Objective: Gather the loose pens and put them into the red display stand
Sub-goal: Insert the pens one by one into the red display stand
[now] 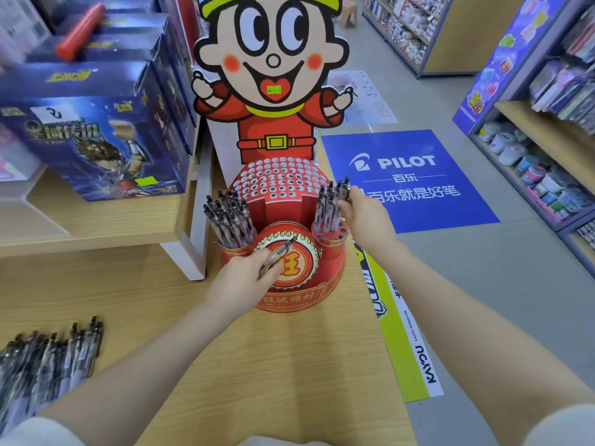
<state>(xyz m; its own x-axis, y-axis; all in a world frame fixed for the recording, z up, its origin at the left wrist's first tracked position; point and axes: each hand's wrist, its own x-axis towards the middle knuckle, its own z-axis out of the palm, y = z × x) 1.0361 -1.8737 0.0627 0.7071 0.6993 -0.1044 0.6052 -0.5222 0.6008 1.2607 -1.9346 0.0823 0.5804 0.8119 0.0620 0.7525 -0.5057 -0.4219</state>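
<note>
**Risk: right-cup pen misses its hole**

My right hand (360,210) pinches a pen (344,188) over the red display stand (299,252)'s right cup; a bump tips neighbours. Left hand (244,278) grips a spare pen (277,254). Loose pens (48,355) lie near-left on the table (257,365).

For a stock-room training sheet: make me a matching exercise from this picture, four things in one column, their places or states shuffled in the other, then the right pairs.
Things
1. left hand
2. right hand
3. pile of loose pens
4. domed top of the red display stand

Places or states
A. lies on the wooden counter at the lower left
B. rows of holes with no pens in them
C. holds one pen in front of the round gold-rimmed emblem
D. at the pens standing in the stand's right-hand cup

Pairs: 1-C, 2-D, 3-A, 4-B
</note>
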